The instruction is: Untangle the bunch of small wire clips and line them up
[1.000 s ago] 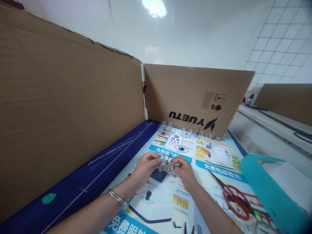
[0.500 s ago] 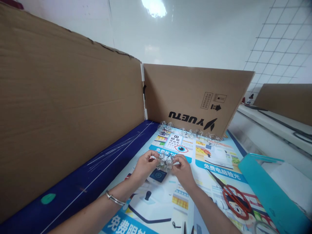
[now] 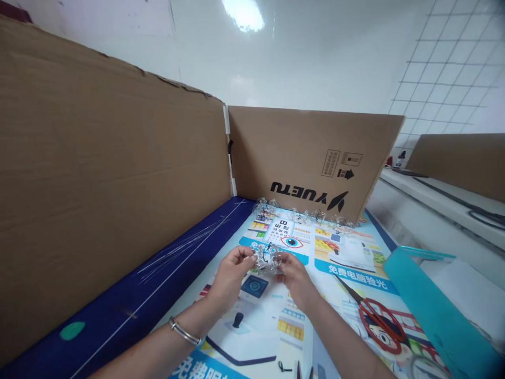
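Clear plastic bunch (image 3: 266, 261): lower centre of the frame, above the poster (image 3: 256, 329), dark strand at its top. Left hand (image 3: 230, 275): thumb and fingers pinching its left edge. Right hand (image 3: 295, 279): fingertips closed on its right edge, exact grip partly hidden. Scissors (image 3: 365, 304): lower right, lying apart. Risks, in my judgement: uneven pulling, snagged loops; slackened pinch, dropped pieces.

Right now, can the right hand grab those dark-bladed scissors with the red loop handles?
Probably yes: the scissors lie uncovered on the colourful printed sheet, right of the right forearm. But the right hand holds a clear, knobbly cluster, so it may need to let go first.
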The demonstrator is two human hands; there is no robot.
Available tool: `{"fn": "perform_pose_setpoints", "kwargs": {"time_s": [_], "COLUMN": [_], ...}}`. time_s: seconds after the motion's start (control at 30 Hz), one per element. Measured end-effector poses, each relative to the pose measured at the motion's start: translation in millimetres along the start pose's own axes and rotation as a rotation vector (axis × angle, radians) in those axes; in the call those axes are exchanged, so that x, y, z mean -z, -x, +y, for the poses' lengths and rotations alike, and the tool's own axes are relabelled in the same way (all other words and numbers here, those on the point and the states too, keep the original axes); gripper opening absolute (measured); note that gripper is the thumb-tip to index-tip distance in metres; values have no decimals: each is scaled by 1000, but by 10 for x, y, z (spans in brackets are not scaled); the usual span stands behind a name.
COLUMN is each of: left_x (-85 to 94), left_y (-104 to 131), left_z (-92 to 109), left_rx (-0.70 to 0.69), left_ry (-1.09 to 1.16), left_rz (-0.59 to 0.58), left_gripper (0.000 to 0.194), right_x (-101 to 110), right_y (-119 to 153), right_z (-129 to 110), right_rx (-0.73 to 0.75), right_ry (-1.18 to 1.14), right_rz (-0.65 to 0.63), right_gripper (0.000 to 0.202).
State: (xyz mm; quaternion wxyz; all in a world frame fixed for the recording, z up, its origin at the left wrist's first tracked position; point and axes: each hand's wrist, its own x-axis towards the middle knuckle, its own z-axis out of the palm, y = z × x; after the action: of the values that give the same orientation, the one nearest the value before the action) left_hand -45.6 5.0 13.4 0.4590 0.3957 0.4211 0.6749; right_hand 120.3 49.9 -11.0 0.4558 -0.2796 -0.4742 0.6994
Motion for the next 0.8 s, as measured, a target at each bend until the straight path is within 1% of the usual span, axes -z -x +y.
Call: {"fn": "perform_pose_setpoints", "kwargs": {"time_s": [0.1,0.2,0.33,0.4,0.47,0.53,0.63,0.8], "left_x": [-19,-26,-18,-11,-7,-7,-10,1], "left_y": [12,12,4,1,2,6,12,17], "left_z": [-7,-5,-15,-15,-4,16,41,26], "left_rx": [81,98,90,84,84,94,117,127], "left_ry": [75,91,82,67,49,40,56,59], "left_rz": [-14,-11,-25,-28,-45,-80,-130,-192], "left_gripper": [14,16,17,17,16,16,15,12], "right_x": [14,34,46,48,51,57,65,60], "right_y": [-9,-6,10,20,31,45,74,125], "right_z": [-19,-58,-99,-113,-132,-160,-219,-284], "right_rx": [-72,-125,-101,-106,-146,-206,-279,-340], "right_ry": [-106,-157,-167,-153,-106,-54,-37,-26], "right_rz": [-17,-21,3,-5,-47,-112,-222,-377], "right_gripper": [25,23,22,24,31,40,50,53]}}
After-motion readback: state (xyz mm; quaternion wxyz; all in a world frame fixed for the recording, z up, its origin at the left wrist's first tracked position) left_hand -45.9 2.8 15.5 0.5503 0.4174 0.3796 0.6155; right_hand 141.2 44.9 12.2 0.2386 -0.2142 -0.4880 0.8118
